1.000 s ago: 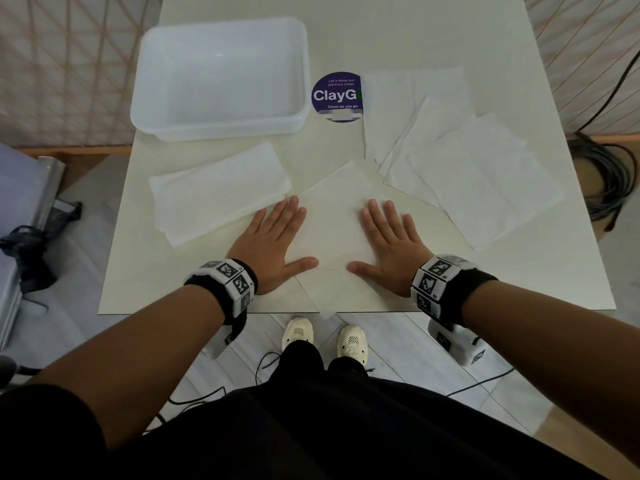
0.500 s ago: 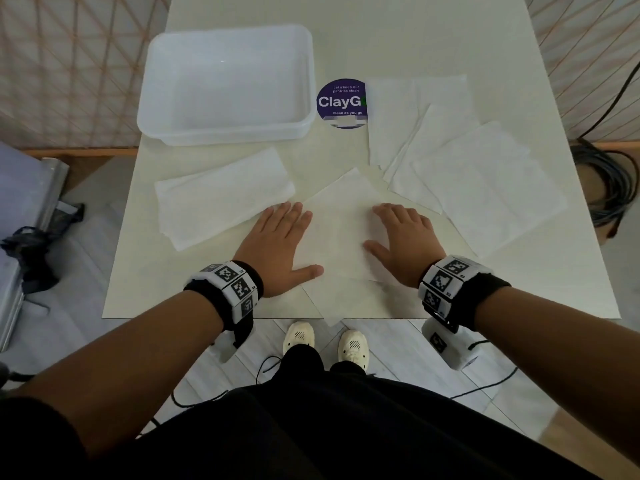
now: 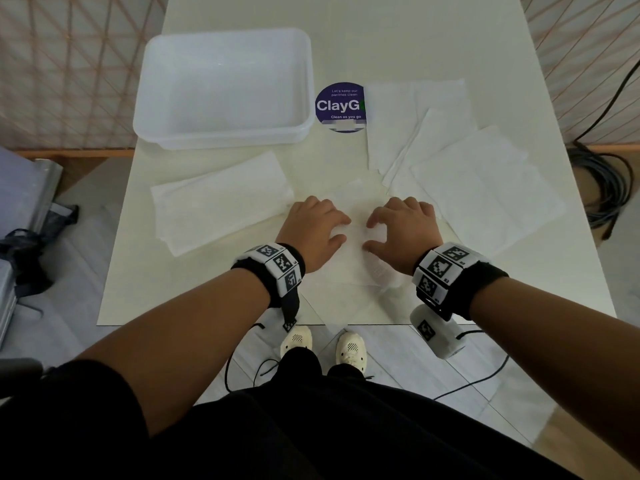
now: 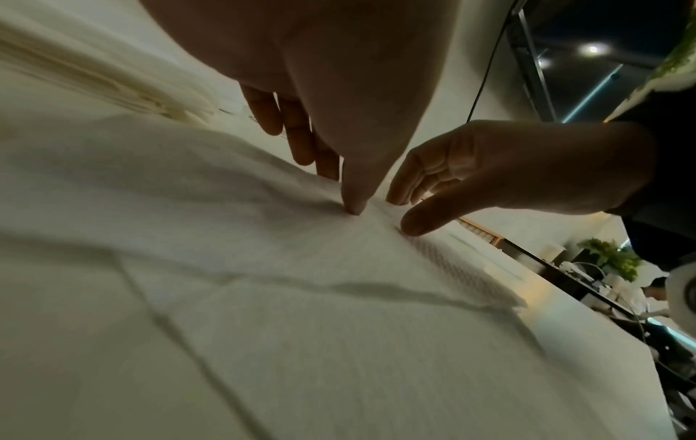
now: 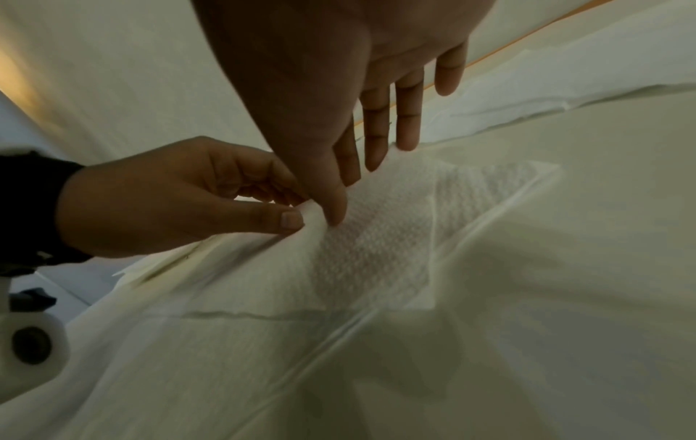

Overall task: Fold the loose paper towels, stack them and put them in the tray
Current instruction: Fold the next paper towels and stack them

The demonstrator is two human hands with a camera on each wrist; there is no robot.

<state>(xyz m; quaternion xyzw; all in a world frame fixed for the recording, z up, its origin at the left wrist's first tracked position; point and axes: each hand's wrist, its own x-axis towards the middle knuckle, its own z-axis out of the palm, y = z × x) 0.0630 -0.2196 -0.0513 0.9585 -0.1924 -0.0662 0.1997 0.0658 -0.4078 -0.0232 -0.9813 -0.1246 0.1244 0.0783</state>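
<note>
A loose white paper towel (image 3: 349,268) lies at the near table edge. My left hand (image 3: 343,231) and right hand (image 3: 370,234) sit close together on its middle, fingers curled. Both pinch up a ridge of it between thumb and fingers. In the right wrist view the left thumb (image 5: 290,220) squeezes that ridge beside my right hand (image 5: 344,201). The left wrist view shows my left hand (image 4: 341,192) with its thumb dug into the towel (image 4: 263,268). A folded stack (image 3: 221,202) lies to the left. The clear plastic tray (image 3: 221,136) stands behind it, nothing inside.
Several unfolded towels (image 3: 467,174) overlap at the right of the table. A round purple sticker (image 3: 341,105) lies between them and the tray. Dark cables (image 3: 606,188) coil on the floor at the right, and grey cases (image 3: 20,216) stand at the left.
Both hands lay flat and spread on the towel. Their fingers have curled and the hands have drawn together at its middle, bunching the paper.
</note>
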